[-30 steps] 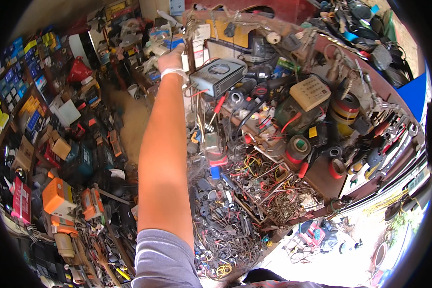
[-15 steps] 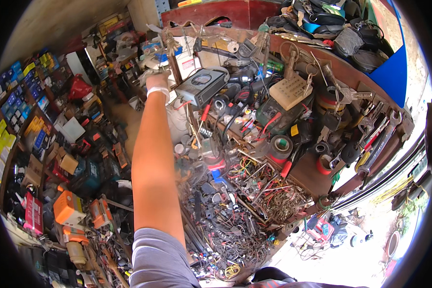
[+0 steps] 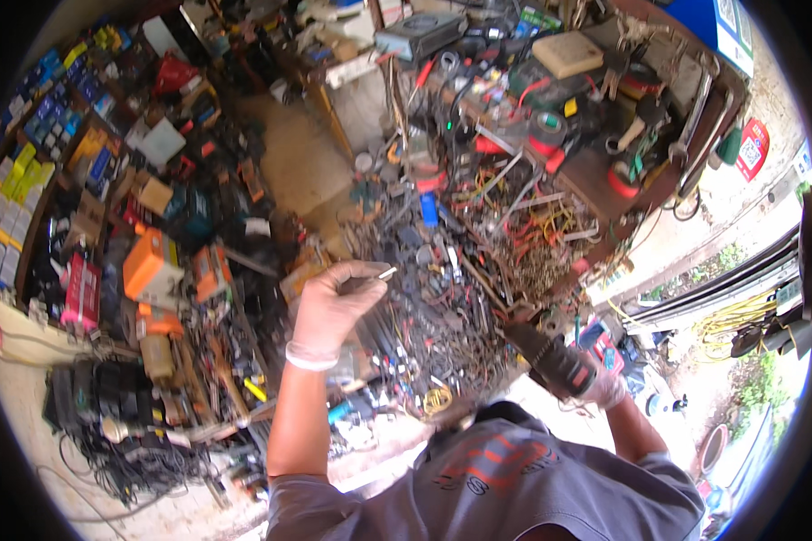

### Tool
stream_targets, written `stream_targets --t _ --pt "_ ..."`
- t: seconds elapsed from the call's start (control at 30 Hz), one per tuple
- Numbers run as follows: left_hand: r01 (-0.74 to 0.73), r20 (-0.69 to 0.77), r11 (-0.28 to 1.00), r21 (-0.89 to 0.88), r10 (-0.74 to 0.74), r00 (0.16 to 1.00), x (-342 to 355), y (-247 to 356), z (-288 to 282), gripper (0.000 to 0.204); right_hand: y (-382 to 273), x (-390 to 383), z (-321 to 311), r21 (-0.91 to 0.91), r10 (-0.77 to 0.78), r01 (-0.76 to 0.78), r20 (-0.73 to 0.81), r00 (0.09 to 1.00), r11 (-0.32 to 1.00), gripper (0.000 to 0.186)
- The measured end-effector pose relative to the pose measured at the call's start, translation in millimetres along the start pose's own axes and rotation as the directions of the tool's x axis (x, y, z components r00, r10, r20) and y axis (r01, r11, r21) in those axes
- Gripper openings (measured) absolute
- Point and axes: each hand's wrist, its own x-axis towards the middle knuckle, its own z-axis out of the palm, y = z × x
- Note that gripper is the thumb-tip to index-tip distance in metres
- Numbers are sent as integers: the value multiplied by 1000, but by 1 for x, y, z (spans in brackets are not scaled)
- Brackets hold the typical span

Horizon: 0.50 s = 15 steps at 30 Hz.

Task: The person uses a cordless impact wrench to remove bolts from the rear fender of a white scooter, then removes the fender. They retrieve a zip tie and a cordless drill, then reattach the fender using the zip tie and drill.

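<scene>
My left hand (image 3: 334, 307), in a thin translucent glove, is raised at the middle of the view. Its thumb and fingers pinch a short, thin, pale metal-looking piece (image 3: 388, 272) whose end sticks out to the right. Over on the right, my gloved right hand (image 3: 604, 386) is closed around the rear end of a dark hand-held power tool (image 3: 552, 359). The tool's narrower nose points up and left; its tip is blurred. Between and beyond both hands spreads a heap of small loose parts and tools (image 3: 424, 316).
A cluttered bench holds a grey box-shaped device (image 3: 421, 34), tape rolls (image 3: 548, 128) and a tan block (image 3: 568, 56). A blue-handled item (image 3: 429, 209) stands amid the heap. Shelves of small boxes (image 3: 27, 180) line the left, near an orange box (image 3: 152, 263).
My left hand has come back from the far bench to the middle and now pinches a small piece. My right hand has come into view with the power tool. The view has tilted down.
</scene>
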Motion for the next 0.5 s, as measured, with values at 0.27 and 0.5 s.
stream_targets --t 0.27,0.5 --pt "-243 78 926 289 231 970 -157 2 -27 27 -106 71 53 103 -606 599 218 765 794 37" --pt "-147 -146 938 313 201 969 -259 2 -19 28 -129 59 95 600 -381 -117 635 672 792 41"
